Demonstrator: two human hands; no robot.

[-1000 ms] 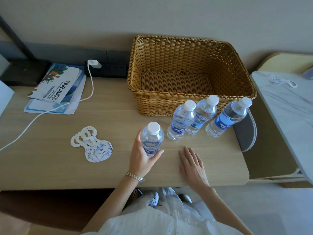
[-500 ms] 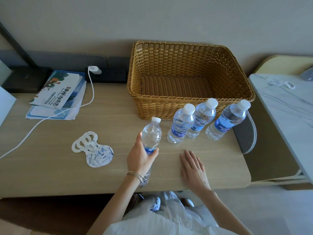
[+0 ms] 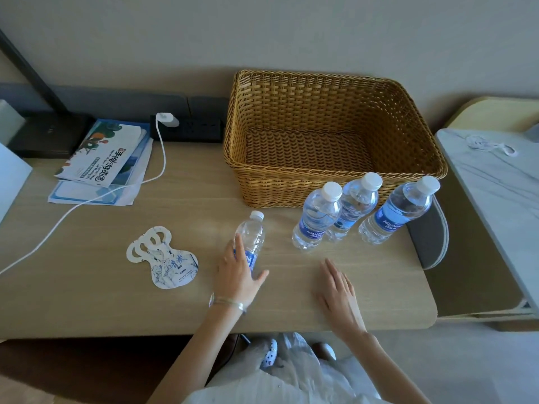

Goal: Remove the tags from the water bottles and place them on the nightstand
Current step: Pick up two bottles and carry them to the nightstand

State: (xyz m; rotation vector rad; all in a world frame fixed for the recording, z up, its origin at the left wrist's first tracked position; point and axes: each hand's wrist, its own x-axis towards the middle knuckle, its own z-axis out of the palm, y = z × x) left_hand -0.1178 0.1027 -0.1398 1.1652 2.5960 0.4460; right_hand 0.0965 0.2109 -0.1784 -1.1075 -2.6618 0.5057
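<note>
While the left hand (image 3: 237,275) grips a clear water bottle (image 3: 251,238) round its blue label, thumb on one side and fingers curled on the other, the right hand (image 3: 338,290) lies flat and relaxed on the wooden desk (image 3: 87,301), palm down, fingers straight and holding nothing. The held bottle carries a white cap pointing away from the person; its base is hidden behind the hand, so whether it touches the desk cannot be told.

To its right three more capped bottles stand close together before the wicker basket (image 3: 291,182): the near bottle (image 3: 318,220) touching the middle bottle (image 3: 354,208), and the far-right bottle (image 3: 399,211) just beside them near the desk's edge. None shows a tag on its neck.

A stack of white tags (image 3: 162,258), ring ends fanned, lies on the desk left of the held bottle, apart from it. The marble-topped nightstand (image 3: 495,205) stands at the right, with a small white looped item (image 3: 490,147) on it, too small to identify. Brochures (image 3: 108,158) and a white charger cable (image 3: 157,170) sit at the desk's far left.
</note>
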